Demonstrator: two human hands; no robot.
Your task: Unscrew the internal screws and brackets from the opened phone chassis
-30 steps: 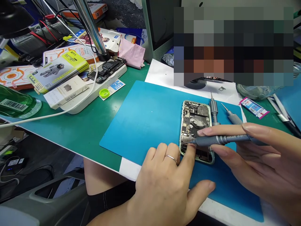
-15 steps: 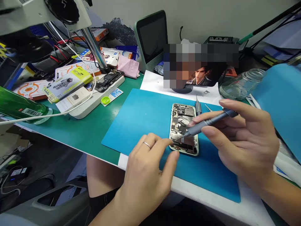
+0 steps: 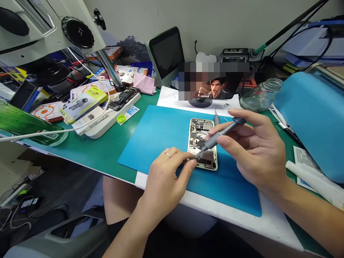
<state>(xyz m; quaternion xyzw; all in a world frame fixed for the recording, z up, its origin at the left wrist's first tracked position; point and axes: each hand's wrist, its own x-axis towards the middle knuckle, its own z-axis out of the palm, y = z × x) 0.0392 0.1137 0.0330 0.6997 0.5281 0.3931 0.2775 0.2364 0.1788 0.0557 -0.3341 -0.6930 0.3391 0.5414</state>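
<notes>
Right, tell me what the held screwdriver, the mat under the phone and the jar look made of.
Screwdriver: probably metal, matte grey, with a textured grip and soft highlights.
Mat: likely rubber or silicone, smooth blue with a dull sheen; which, I can't tell.
Jar: apparently clear, glossy glass, see-through with bright reflections; plastic isn't ruled out.

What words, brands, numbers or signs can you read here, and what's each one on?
"BATTERY": on the yellow and grey box.
Too small, blurred or stylised to read: caption on the lit screen, label on the green bottle, small white box, blue and white card, mark on the black knob.
Nothing legible on the screwdriver or opened phone.
</notes>
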